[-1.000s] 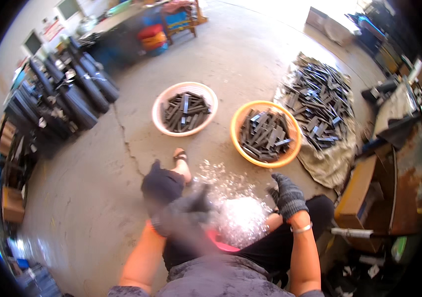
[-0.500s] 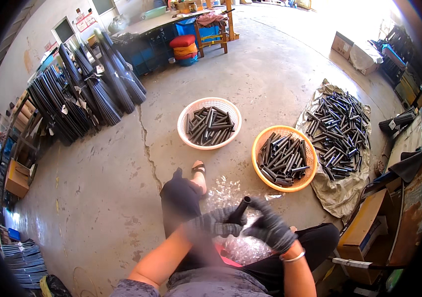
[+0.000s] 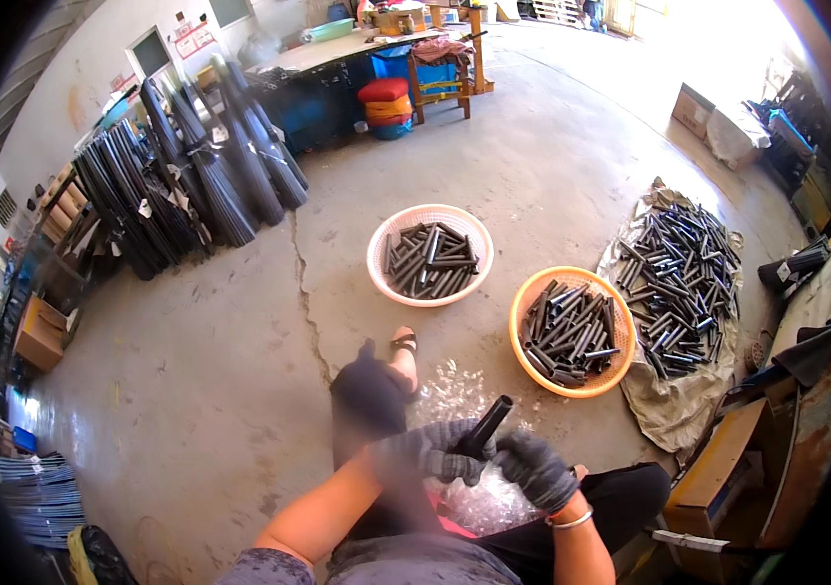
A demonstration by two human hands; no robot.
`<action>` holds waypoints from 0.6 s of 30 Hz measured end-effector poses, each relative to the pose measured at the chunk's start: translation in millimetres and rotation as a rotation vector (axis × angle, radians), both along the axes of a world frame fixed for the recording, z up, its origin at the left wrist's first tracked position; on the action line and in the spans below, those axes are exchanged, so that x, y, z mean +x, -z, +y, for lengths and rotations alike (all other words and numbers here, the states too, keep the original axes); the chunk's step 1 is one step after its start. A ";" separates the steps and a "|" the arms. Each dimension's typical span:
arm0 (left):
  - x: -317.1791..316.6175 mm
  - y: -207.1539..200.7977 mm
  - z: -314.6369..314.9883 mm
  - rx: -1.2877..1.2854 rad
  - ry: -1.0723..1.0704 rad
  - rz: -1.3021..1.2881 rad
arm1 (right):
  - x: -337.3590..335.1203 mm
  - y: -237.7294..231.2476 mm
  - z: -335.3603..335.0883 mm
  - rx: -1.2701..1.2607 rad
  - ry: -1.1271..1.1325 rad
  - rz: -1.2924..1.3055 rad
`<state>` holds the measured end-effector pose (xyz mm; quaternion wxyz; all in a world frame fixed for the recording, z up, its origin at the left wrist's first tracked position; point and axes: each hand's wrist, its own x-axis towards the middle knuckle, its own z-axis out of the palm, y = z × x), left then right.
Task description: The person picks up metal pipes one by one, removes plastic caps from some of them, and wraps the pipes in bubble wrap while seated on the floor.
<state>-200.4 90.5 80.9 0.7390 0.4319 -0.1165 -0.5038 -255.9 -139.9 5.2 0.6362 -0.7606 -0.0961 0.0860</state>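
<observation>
In its grey glove, my left hand (image 3: 443,451) is wrapped round a short black tube (image 3: 489,423), which tilts up to the right with its upper end free. My right hand (image 3: 538,470), gloved too, is just right of the tube's lower part. Its fingers are curled together, and what they hold, if anything, is hidden. Below both hands lies a heap of clear plastic scraps (image 3: 489,505) between my legs, with more scraps (image 3: 449,390) spread on the floor ahead. An orange basket (image 3: 522,359) and a pink-white basket (image 3: 377,276) hold many similar black tubes.
A loose pile of black tubes (image 3: 678,283) lies on a beige sheet (image 3: 664,414) at the right. Nearer stands an open cardboard box (image 3: 717,463). Bundles of long dark rods (image 3: 201,171) lean at the back left, beside a workbench (image 3: 328,54) and a stool with red cushion (image 3: 383,91).
My right hand has closed its fingers and come down beside the tube's lower part. The tube now leans further right in my left hand. The whole view has shifted slightly.
</observation>
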 end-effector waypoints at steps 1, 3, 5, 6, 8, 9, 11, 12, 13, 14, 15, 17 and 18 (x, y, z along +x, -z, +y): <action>1.9 -2.8 6.0 0.078 -0.033 -0.016 | -3.4 18.7 -25.9 0.019 0.107 0.039; 1.2 -16.4 19.1 0.237 -0.112 -0.045 | -0.7 43.9 -78.5 -0.423 0.187 0.098; -1.6 -4.8 21.8 0.259 -0.167 -0.111 | 11.6 32.3 -89.4 -0.891 0.105 0.231; -2.4 4.6 22.6 0.269 -0.192 -0.144 | 15.9 27.3 -89.5 -0.900 0.048 0.356; -3.9 15.7 12.6 0.172 -0.097 -0.152 | 7.4 -16.2 -33.4 -0.429 0.081 0.153; -3.8 17.6 4.7 0.126 -0.050 -0.120 | 2.8 -40.8 -5.9 -0.162 0.045 0.141; 0.6 9.0 -1.0 0.106 0.028 -0.120 | 2.8 -53.2 14.9 0.043 -0.106 0.128; 0.5 6.4 3.3 0.114 0.003 -0.145 | 0.5 -46.0 17.7 -0.073 -0.144 -0.005; 1.2 4.0 11.1 0.113 -0.021 -0.175 | -1.6 -30.8 5.5 -0.049 -0.049 0.032; 2.0 4.0 17.6 0.104 -0.041 -0.203 | -5.5 -4.3 -20.0 -0.033 0.050 0.071; 3.1 9.9 27.3 0.177 -0.045 -0.197 | -5.2 23.5 -50.9 -0.038 0.151 0.161; 3.3 5.6 36.3 0.280 -0.093 -0.259 | -0.1 19.9 -60.0 -0.382 0.211 0.182; 3.3 4.8 37.6 0.330 -0.115 -0.290 | -0.9 17.2 -64.7 -0.723 0.171 0.098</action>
